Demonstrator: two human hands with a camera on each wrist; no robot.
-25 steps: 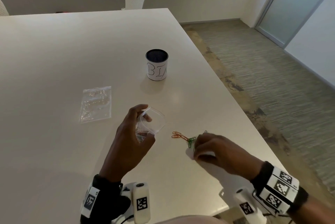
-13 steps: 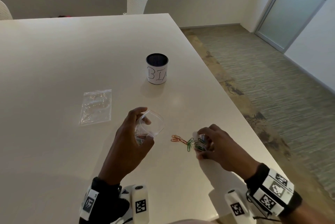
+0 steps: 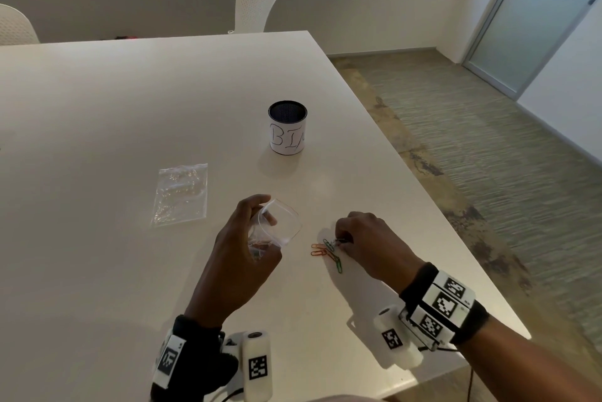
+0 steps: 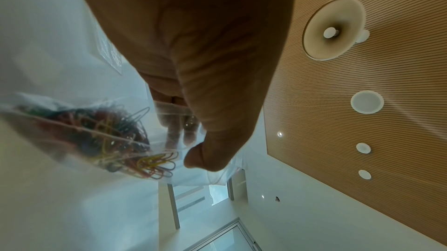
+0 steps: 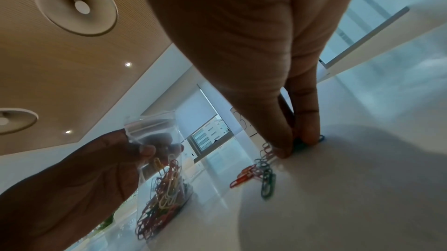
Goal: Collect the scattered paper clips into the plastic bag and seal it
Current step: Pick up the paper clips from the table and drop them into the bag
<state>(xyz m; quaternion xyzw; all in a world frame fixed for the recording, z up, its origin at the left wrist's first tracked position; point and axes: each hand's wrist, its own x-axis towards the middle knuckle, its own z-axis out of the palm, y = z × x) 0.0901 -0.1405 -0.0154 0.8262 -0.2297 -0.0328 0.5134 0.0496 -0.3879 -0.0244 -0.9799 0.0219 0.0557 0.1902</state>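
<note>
currently a flat spare bag (image 3: 180, 195) lies leftmost on the surface (image 3: 97, 108); left hand (image 3: 242, 258) fingers grip the open plastic bag (image 3: 280, 222) upright, clips inside; loose paper clips (image 3: 327, 253) lie beside it; right hand (image 3: 371, 243) fingers pinch clips against the surface

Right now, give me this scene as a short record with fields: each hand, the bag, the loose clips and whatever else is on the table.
left hand: holds plastic bag open, upright
bag contents: many coloured paper clips
right hand: pinching a clip at the table
loose paper clips: orange and green, beside right hand
second bag: flat, left
cup: behind, marked BI
</note>
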